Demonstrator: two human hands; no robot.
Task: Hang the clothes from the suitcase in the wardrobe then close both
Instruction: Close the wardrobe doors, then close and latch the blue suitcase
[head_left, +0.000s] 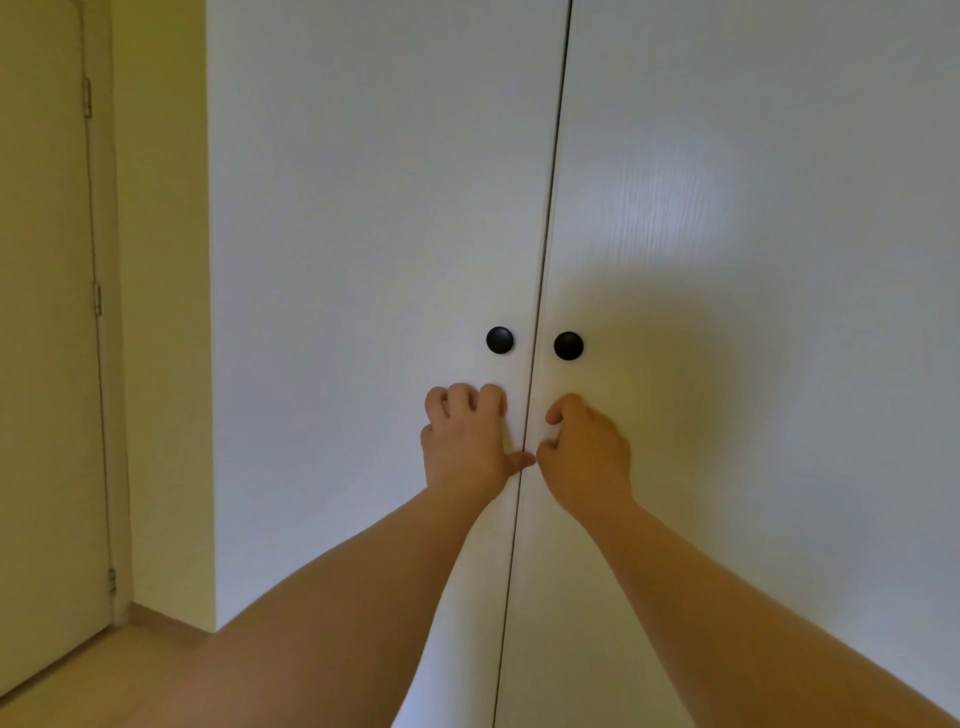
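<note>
Reaching forward from the bottom of the view, two bare forearms stretch up to a white wardrobe (415, 130) that stands straight ahead and fills most of the scene. Its left door (337, 364) and right door (753, 389) are closed, meeting at a thin dark seam (558, 156) that runs from top to bottom slightly right of centre.

The left hand (465, 441) rests on the left door with its back toward the camera. Its fingers are bent at the knuckles like a claw, tips on the panel, gripping nothing. Its thumb points sideways and reaches the seam.

The right hand (587, 452) sits on the right door just across the seam. Its fingers are curled inward and also hold nothing. Its thumb lies very near the left thumb.

Both hands are just below two round black knobs. The left knob (500, 340) and the right knob (568, 345) sit either side of the seam. A strip of bare door separates each hand from the knob above it.

To the left of the wardrobe is a pale yellow wall (161, 312), then a cream room door (47, 364) with hinges along its edge. Light wooden floor (130, 670) shows at the lower left.
</note>
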